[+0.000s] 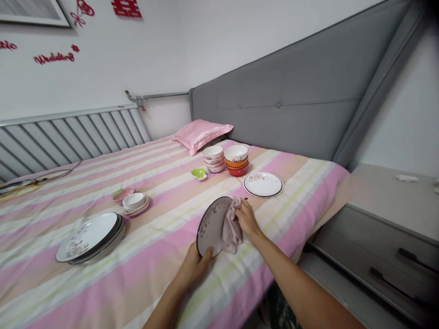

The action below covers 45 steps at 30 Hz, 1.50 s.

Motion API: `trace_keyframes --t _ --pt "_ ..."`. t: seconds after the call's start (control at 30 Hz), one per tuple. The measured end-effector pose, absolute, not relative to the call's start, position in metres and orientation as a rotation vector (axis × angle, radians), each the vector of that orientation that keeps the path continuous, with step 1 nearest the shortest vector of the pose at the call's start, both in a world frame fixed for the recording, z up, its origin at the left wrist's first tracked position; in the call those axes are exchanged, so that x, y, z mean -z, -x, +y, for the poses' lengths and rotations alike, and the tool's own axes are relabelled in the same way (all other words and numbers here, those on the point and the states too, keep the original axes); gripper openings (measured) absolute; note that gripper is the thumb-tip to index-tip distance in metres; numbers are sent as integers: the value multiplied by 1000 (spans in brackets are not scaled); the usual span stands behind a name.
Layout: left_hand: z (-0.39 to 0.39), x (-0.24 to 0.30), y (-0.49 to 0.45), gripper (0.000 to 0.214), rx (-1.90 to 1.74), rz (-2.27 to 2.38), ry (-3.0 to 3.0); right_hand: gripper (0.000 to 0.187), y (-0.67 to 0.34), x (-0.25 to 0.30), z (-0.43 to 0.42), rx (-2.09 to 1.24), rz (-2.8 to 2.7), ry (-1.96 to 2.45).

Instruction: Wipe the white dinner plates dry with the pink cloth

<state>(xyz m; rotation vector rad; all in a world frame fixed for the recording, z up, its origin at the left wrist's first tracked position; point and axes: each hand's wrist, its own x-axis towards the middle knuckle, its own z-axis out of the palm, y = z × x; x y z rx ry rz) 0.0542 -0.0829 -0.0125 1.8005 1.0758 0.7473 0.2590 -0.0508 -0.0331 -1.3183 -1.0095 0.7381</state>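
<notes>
My left hand [197, 265] grips the lower rim of a dark-edged white plate [211, 228] with a floral print, thumb on its face. The plate is tilted up above the bed. In my right hand [247, 217] is a pinkish-grey cloth [232, 230], pressed against the plate's right side and covering part of it. Just beyond lies another floral plate [263, 184], flat on the striped sheet. To the left rests a stack of similar plates [92, 235].
Small white dishes [134, 201] and a pink bowl [123, 194] sit left. A green leaf-shaped dish [199, 173] lies near stacked white bowls [213, 157] and orange-red bowls [236, 160]. Behind them is a pink pillow [202, 133]; a grey nightstand [373, 256] stands right.
</notes>
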Motion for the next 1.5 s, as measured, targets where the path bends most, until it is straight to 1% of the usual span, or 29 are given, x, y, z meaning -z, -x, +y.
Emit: trace_keyframes --t 0.13,0.33,0.4,0.5,0.57,0.7,0.77,0.87,0.97,1.03,1.2,1.5 --pt "-83 12 -54 30 -779 1088 -1736 36 -259 33 -51 -592 -1047 1369" --pt "-84 10 -56 28 -761 1066 -1780 55 -251 27 -59 -264 -1242 1436" --pt "-83 11 -56 28 -748 1064 -1814 57 -249 22 -62 -183 -1290 1438" --pt "-83 12 -55 31 -731 1044 -1877 52 -248 14 -68 -137 -1356 1394" --pt "-83 13 -54 34 -709 1040 -1924 49 -251 11 -70 -182 -1414 1314" --pt "-82 14 -52 38 -672 1100 -1943 53 -259 14 -69 -344 -1464 1179" --pt "-81 15 -51 39 -669 1122 -1944 54 -261 18 -65 -375 -1396 1192" --pt "-80 17 -51 39 -665 1113 -1965 47 -261 22 -61 -371 -1322 1251" --pt "-80 16 -51 37 -650 1075 -1994 37 -259 23 -60 -338 -1340 1271" --pt "-81 14 -53 37 -647 1053 -2018 34 -258 23 -61 -318 -1358 1257" --pt "-84 10 -55 36 -652 1009 -2082 37 -255 16 -66 -233 -1419 1195" --pt "-83 8 -55 31 -675 860 -2130 39 -235 -17 -86 34 -1588 1189"
